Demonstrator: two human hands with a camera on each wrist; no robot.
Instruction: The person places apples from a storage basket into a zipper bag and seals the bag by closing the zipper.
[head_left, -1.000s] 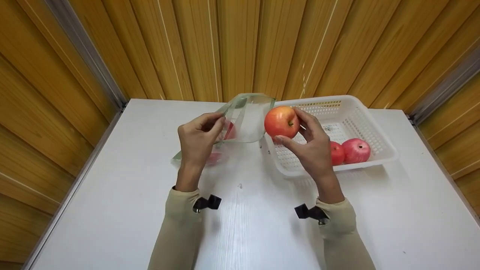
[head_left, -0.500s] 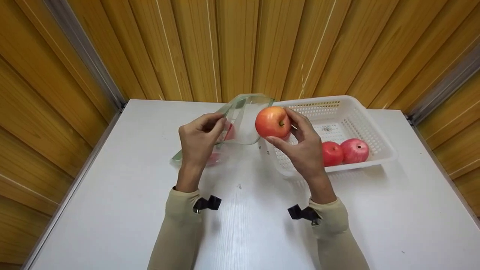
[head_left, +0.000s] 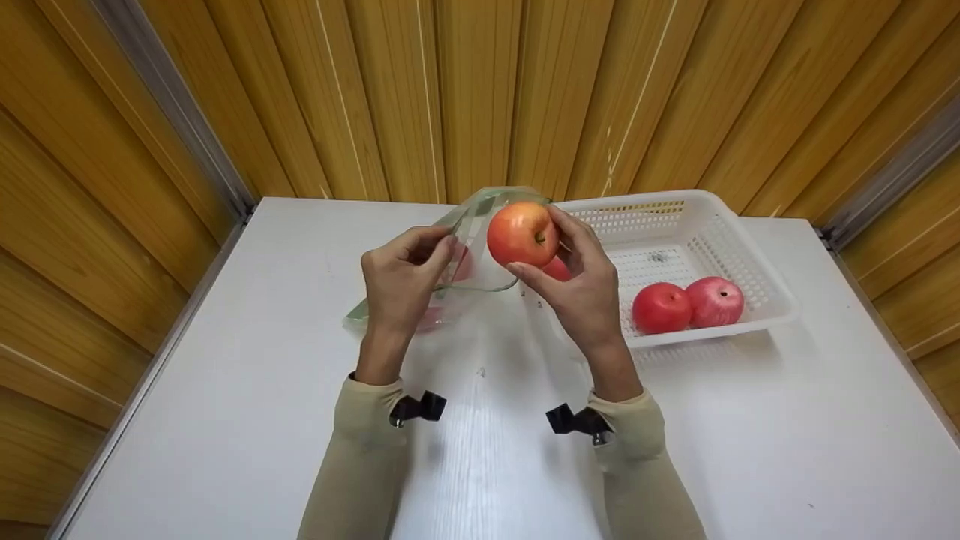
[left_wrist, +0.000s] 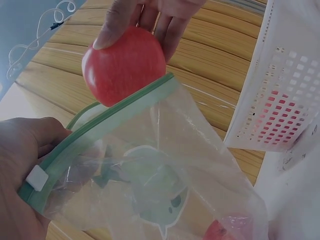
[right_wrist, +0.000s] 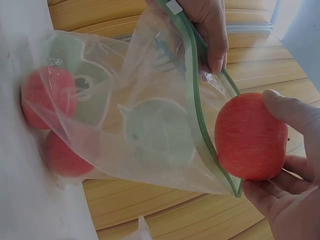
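Note:
My left hand [head_left: 401,277] pinches the rim of a clear zip bag [right_wrist: 115,95] with a green seal and a white slider [left_wrist: 37,178]. The bag's mouth stands open. Two red apples [right_wrist: 50,95] lie at its bottom, seen in the right wrist view. My right hand [head_left: 589,289] grips a red-orange apple [head_left: 523,235] between thumb and fingers, stem toward the head camera. That apple sits right at the mouth of the bag, overlapping the green edge in the right wrist view.
A white perforated basket [head_left: 757,259] stands at the back right of the white table [head_left: 480,450]. Two apples [head_left: 661,307] lie in its near right part; another apple [head_left: 556,268] shows partly behind my right hand. Wood-look panels [head_left: 480,97] rise behind the table.
My right hand has carried the apple leftward from over the basket to the bag's mouth, uncovering more of the apples in the basket. The left hand has stayed nearly still.

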